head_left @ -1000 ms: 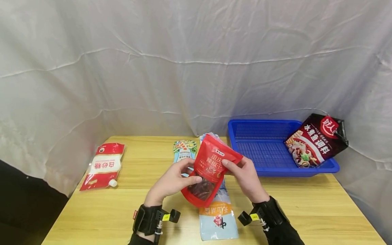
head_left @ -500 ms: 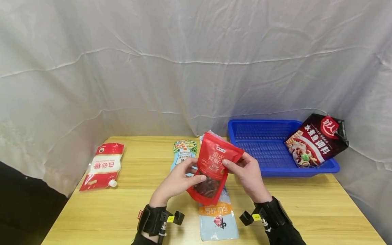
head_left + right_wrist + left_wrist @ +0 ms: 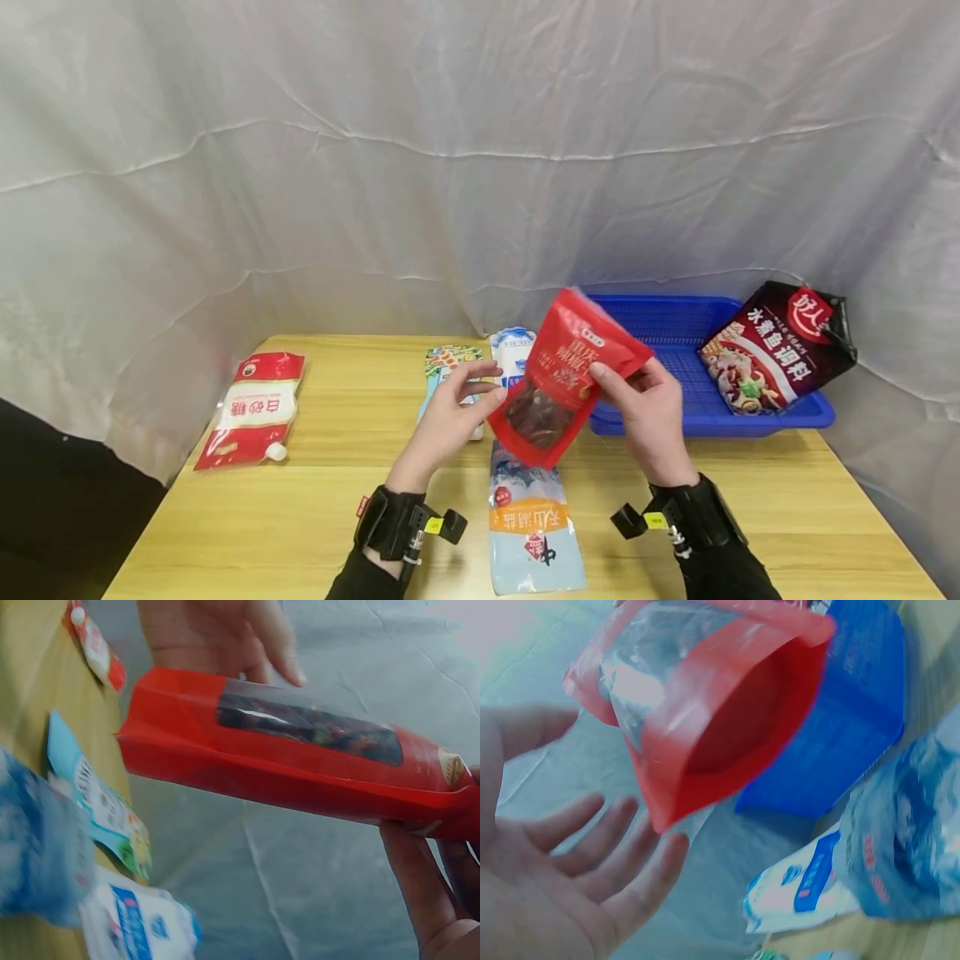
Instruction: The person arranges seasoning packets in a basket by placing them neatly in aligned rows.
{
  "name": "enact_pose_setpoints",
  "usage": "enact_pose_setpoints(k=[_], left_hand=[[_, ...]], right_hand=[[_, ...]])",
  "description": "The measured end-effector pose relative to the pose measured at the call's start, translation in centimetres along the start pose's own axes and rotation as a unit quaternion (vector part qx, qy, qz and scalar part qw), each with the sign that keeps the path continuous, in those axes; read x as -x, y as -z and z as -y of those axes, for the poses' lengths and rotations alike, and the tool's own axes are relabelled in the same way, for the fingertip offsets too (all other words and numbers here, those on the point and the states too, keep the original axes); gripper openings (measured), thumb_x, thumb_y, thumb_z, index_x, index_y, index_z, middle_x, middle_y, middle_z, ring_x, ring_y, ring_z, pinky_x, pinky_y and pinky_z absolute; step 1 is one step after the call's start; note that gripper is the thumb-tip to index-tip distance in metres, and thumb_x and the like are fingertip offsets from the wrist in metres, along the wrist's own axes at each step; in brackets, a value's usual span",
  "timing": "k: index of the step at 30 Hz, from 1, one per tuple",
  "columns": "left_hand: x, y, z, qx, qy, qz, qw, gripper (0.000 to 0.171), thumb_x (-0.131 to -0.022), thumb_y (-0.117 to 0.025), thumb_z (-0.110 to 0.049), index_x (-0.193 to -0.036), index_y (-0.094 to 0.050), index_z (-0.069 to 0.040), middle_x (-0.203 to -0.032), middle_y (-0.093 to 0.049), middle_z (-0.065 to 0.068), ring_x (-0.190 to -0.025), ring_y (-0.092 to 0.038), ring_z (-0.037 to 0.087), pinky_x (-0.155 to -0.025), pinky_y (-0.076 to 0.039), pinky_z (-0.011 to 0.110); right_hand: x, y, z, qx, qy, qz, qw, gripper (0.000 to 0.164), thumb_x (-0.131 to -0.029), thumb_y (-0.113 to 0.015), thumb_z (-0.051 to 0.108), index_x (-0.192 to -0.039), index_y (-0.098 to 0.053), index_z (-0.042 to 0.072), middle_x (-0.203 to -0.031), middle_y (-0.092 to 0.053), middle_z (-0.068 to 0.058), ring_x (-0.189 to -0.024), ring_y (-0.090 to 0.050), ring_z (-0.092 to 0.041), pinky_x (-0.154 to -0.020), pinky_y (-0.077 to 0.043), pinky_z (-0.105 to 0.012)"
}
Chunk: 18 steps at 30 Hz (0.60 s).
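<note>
In the head view a red pouch of dried chilies [image 3: 564, 379], with a clear window low on its front, is held tilted above the table. My right hand [image 3: 651, 417] pinches its right edge, thumb on the front and fingers behind. Close to the pouch's lower left corner is my left hand [image 3: 448, 417]; the left wrist view shows its fingers [image 3: 622, 877] spread and relaxed, apart from the pouch. Below the pouch lies a blue and orange salt bag [image 3: 534, 533]. A white and blue packet [image 3: 513, 346] and a light-blue packet [image 3: 442, 367] lie behind, partly hidden.
A blue basket [image 3: 675, 425] stands at the back right, partly behind the red pouch. Leaning in its right end is a black seasoning pouch [image 3: 780, 346]. Toward the table's left edge lies a red and white sugar bag [image 3: 255, 408] with a white spout cap.
The red chili pouch has moved right and slightly up with my right hand, toward the basket. My left hand has let go of it. More of the packets underneath shows.
</note>
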<state>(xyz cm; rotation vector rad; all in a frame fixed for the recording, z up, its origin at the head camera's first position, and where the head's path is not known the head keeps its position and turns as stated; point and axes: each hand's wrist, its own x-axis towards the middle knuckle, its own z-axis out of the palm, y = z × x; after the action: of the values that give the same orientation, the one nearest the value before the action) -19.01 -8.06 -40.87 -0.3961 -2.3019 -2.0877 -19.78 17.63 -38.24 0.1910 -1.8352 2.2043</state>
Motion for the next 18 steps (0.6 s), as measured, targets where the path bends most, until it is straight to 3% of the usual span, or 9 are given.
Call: enact_pose_setpoints(k=[3,7,14,18], left_hand=[[-0.8,-0.6,-0.1,0.015,0.008,-0.029,0.9994,0.046,-0.101,-0.069,-0.018,-0.144,-0.056,-0.006,-0.138,-0.063,0.016,-0.121,-0.065,0.032,-0.091,-0.061,0.041],[-2.0,-1.6,0.1,0.035,0.028,-0.038,0.9983,0.044,-0.101,-0.066,-0.015,-0.142,-0.057,-0.001,-0.135,-0.063,0.022,-0.117,-0.067,0.035,-0.087,-0.062,0.041],[-3.8,-4.2,0.7,0.045,0.080,0.000,0.9958,0.041,-0.100,-0.067,-0.013,-0.137,-0.059,0.000,-0.127,-0.068,0.018,-0.105,-0.071,0.028,-0.079,-0.063,0.036],[-4.8,-5.8,0.9,0.051,0.089,0.015,0.9946,0.043,-0.099,-0.067,-0.012,-0.138,-0.058,0.003,-0.124,-0.068,0.018,-0.104,-0.071,0.027,-0.076,-0.063,0.037]], right_hand=[[-0.8,0.8,0.8,-0.024,0.023,-0.035,0.999,0.029,-0.094,-0.073,-0.002,-0.123,-0.068,0.001,-0.103,-0.075,-0.006,-0.089,-0.074,-0.016,-0.075,-0.063,-0.030],[-2.0,2.2,1.9,-0.046,0.055,-0.067,0.995,0.034,-0.094,-0.074,-0.001,-0.127,-0.066,-0.003,-0.109,-0.074,-0.011,-0.095,-0.074,-0.019,-0.077,-0.063,-0.031],[-4.1,5.1,3.3,-0.072,0.109,-0.111,0.985,0.040,-0.089,-0.078,-0.003,-0.127,-0.067,-0.005,-0.112,-0.072,-0.014,-0.098,-0.073,-0.020,-0.074,-0.063,-0.028],[-5.2,6.8,3.7,-0.034,0.127,-0.137,0.982,0.041,-0.088,-0.080,-0.001,-0.127,-0.068,-0.003,-0.111,-0.072,-0.013,-0.091,-0.074,-0.017,-0.070,-0.062,-0.024]])
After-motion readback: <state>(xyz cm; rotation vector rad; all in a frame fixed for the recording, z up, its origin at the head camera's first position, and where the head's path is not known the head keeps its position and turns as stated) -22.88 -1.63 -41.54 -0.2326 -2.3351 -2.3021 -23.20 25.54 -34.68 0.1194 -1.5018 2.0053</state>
